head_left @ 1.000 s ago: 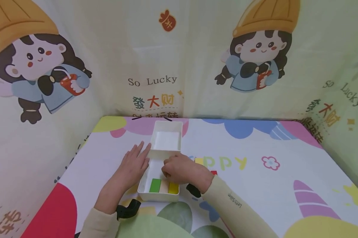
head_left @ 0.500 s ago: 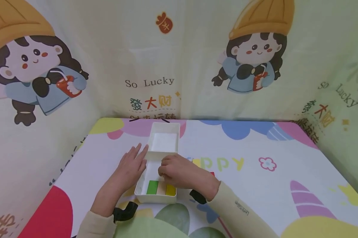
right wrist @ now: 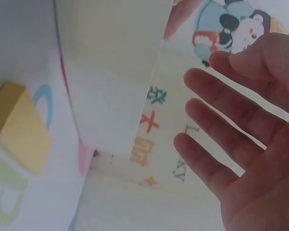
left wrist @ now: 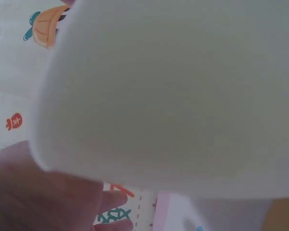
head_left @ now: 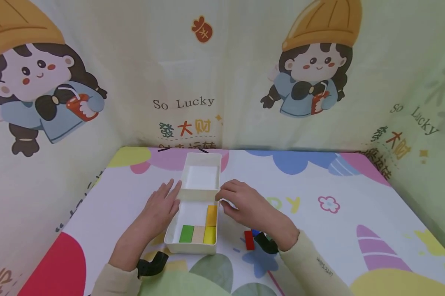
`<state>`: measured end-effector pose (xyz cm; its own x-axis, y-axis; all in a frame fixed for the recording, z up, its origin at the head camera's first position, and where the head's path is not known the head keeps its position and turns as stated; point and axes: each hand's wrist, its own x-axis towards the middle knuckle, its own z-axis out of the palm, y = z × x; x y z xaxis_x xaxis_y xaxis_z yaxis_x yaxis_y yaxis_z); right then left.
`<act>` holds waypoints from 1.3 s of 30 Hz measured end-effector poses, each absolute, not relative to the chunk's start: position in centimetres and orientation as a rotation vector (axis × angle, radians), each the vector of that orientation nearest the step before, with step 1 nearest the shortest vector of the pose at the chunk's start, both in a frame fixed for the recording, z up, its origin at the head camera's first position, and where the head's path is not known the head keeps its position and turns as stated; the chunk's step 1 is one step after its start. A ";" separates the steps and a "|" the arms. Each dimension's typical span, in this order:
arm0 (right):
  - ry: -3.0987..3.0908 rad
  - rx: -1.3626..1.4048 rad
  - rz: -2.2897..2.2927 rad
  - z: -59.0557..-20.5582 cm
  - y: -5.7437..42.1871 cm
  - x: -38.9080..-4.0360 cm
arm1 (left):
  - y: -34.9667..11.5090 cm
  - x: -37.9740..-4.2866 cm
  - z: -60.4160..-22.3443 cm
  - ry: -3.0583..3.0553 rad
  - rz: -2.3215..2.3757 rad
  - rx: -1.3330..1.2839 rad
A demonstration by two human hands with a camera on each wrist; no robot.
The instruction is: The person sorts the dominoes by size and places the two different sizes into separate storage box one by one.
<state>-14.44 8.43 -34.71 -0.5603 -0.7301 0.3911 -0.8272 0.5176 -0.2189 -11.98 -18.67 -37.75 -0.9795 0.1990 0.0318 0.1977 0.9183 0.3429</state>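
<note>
A long white box (head_left: 190,248) with two sections lies on the table. Along its near end sit a green block (head_left: 186,234), a beige block (head_left: 198,234) and a yellow block (head_left: 209,235); an orange-yellow block (head_left: 212,216) stands behind the yellow one against the right wall. My left hand (head_left: 157,211) lies along the left rim, fingers extended. Right at the opposite rim is my right hand (head_left: 250,205). The right wrist view shows its fingers (right wrist: 221,96) spread with nothing held. The box wall (left wrist: 159,96) fills most of the left wrist view.
A red block (head_left: 249,240) and a blue block (head_left: 256,233) lie right of the box, partly behind the black wrist mount (head_left: 267,243). Another yellow block (right wrist: 24,125) shows on the table in the right wrist view. Printed curtain (head_left: 241,82) walls stand behind the table.
My right hand has moved from over the box to its right rim, uncovering the orange-yellow block inside. The left hand has kept its place at the rim. The head view has shifted slightly.
</note>
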 end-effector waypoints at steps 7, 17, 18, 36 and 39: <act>-2.610 1.142 0.595 -35.5 11.1 -14.1 | -18.3 -11.7 -37.3 3.064 0.489 0.338; -2.651 1.001 0.694 -37.5 13.4 -14.6 | -17.3 -11.3 -37.4 2.966 0.563 0.270; -2.654 0.996 0.698 -37.6 13.4 -14.7 | -17.3 -11.2 -37.4 2.958 0.568 0.256; -3.073 0.893 0.688 -39.4 12.6 -15.5 | -17.6 -11.1 -37.7 2.964 0.589 0.241; -3.078 0.913 0.701 -39.5 12.3 -15.5 | -17.6 -11.1 -37.6 2.953 0.613 0.247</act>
<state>-15.46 12.31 -39.54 -0.8361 -0.5483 -0.0175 -0.4867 0.7561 -0.4375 -11.07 -17.60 -37.56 -0.9801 0.1822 -0.0789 0.1357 0.9048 0.4036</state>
